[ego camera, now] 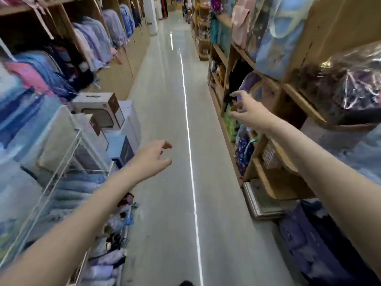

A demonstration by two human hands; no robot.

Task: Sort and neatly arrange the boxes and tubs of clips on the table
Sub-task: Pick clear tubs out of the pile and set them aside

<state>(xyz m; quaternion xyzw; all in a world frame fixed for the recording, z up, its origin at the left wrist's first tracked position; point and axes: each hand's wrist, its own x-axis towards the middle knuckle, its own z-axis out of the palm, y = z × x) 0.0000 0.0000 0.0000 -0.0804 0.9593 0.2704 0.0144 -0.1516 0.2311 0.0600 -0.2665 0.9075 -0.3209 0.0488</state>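
1. Head view looks down a shop aisle with a glossy pale floor point(165, 89) running up the middle of the frame
2. Left hand point(153, 159) reaches forward at centre left, fingers loosely curled and apart, holding nothing
3. Right hand point(246, 109) is raised at centre right, near the wooden shelves point(268, 162), fingers spread and bent, holding nothing
4. Backpacks point(92, 40) in blue, purple and pink fill the shelving at upper left and along the right side
5. White cartons point(101, 109) stand stacked at middle left, just beside a clear acrylic case point(68, 162)
6. Boxes and tubs of clips cannot be made out anywhere in the frame, nor any table; much of the left edge is blurred
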